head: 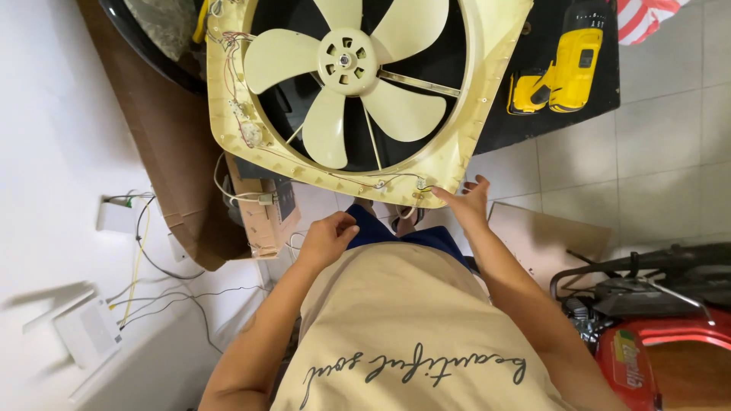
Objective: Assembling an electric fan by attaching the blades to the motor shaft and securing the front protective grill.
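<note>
**Loose wires at the fan's near edge — snag risk**

Head view: Nearest the lens is the beige shirt (411, 342), then both forearms reaching fwd. Left hand (327, 237) hangs curled and half-closed just below the fan housing (457, 144), gripping nothing I can make out. Right hand (466, 199) is open, fingertips touching the housing's near corner by the thin wires (381, 183) and a small connector. Cream housing w/ five-blade fan (346, 76) lies on a dark counter (548, 114); its near edge overhangs. Likely trouble: a finger hooks those slack wires and pulls a lead off — or the overhanging frame tips toward the lap. Yellow drill (560, 72) sits well apart.
</note>
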